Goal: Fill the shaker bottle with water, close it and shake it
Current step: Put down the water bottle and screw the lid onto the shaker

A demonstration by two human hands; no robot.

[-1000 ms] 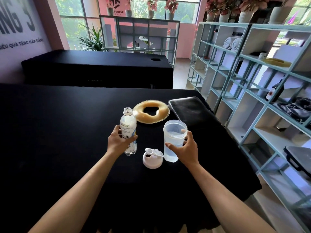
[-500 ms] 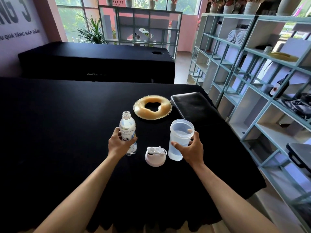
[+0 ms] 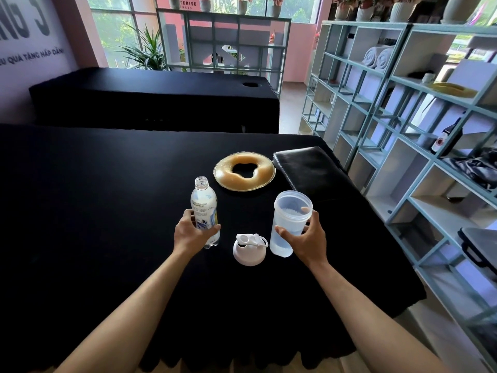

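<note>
A translucent shaker bottle (image 3: 289, 216) stands open on the black table (image 3: 107, 211), with some water in its bottom. My right hand (image 3: 306, 239) wraps around its lower half. Its white lid (image 3: 248, 249) lies on the table just left of it, between my hands. An uncapped clear plastic water bottle (image 3: 203, 204) with a printed label stands upright to the left, and my left hand (image 3: 192, 232) grips its lower part.
A tan ring-shaped gel cushion (image 3: 244, 172) lies behind the bottles, beside a black folded pad (image 3: 306, 168) at the table's right edge. Pale blue shelving (image 3: 403, 130) runs along the right. Another black table (image 3: 150, 98) stands behind.
Both hands and bottles stay in the same places on the table. Only the view has shifted a little, with the camera tilting slightly down.
</note>
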